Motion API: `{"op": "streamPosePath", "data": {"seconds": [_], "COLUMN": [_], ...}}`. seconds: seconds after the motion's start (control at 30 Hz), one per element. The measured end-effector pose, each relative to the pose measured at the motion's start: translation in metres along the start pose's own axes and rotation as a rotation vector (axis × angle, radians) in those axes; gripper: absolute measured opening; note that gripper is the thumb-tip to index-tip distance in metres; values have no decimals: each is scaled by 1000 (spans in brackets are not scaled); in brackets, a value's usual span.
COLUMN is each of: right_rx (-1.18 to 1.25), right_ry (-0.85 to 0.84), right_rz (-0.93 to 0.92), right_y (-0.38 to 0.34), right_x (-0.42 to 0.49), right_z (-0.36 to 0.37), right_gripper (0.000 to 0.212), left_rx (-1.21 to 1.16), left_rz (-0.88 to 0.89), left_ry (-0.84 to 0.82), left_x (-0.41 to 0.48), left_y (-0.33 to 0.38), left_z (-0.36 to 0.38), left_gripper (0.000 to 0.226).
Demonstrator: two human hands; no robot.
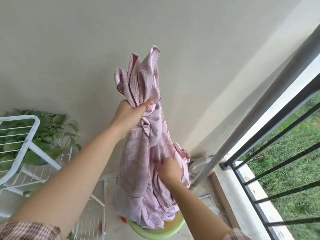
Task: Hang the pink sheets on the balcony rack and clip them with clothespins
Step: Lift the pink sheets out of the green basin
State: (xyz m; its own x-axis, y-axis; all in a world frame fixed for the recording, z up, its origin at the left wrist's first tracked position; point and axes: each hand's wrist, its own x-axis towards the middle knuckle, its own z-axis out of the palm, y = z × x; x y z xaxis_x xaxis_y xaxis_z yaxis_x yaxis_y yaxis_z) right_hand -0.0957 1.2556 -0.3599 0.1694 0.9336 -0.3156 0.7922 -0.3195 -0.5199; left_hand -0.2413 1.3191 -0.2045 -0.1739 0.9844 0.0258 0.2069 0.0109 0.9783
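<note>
No text, label, brand, number or sign can be read anywhere in the view. The pink sheet (138, 149) carries only a woven pattern of small white dots and darker stripes, no lettering. The white ledge (249, 184) under the black railing (277, 135) bears a few small red marks, which may be paint spots or stickers; they are too blurred to tell, and no characters show on them.
</note>
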Motion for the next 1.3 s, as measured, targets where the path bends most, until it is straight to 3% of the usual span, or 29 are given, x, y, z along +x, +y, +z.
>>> {"op": "streamPosePath", "data": {"seconds": [0.17,0.23,0.3,0.33,0.37,0.5,0.7,0.8,0.87,0.93,0.97,1.0,1.1,1.13,1.23,1.3], "right_rx": [126,499,1083,1274,1298,847,928,923,640,270,193,222,446,431,423,451], "right_ry": [-29,-8,-109,-186,-216,-86,-280,-399,-370,-280,-222,-148,134,197,211,223], "right_rz": [-136,-205,-278,-324,-359,-422,-484,-501,-561,-569,-575,-577,-428,-406,-449,-488], "right_y": [6,1,-13,-22,-34,-78,-99,-90,-72,-61,-59,-60,-74,-77,-87,-100], "right_x": [20,22,19,17,14,-1,-14,-14,-8,-10,-13,-13,-4,1,8,4], "right_z": [-47,-94,-148,-170,-187,-199,-182,-167,-157,-133,-118,-105,-98,-105,-130,-144], "right_gripper": [24,24,25,26,27,28,22,24,67,119,127,117,33,18,2,4], "left_rx": [52,105,154,181,204,267,168,181,135,47,1,-28,-144,-199,-152,27], "left_rz": [-2,-7,-16,-21,-27,10,76,138,86,83,92,113,99,83,60,-92], "left_ry": [71,80,41,-1,-39,-96,-566,-323,-213,-220,-222,-213,-287,-356,-500,-551], "left_x": [9,10,7,5,3,-2,-20,-13,-10,-9,-10,-9,-13,-15,-21,-36], "left_y": [-6,-17,-27,-30,-32,-33,-20,-29,-22,-10,-2,5,17,15,-21,-58], "left_z": [-30,-41,-46,-45,-42,-27,-20,-11,-11,-11,-9,-7,-5,-10,-33,-44], "left_gripper": [24,26,24,24,26,24,27,12,8,5,5,6,4,16,87,129]}}
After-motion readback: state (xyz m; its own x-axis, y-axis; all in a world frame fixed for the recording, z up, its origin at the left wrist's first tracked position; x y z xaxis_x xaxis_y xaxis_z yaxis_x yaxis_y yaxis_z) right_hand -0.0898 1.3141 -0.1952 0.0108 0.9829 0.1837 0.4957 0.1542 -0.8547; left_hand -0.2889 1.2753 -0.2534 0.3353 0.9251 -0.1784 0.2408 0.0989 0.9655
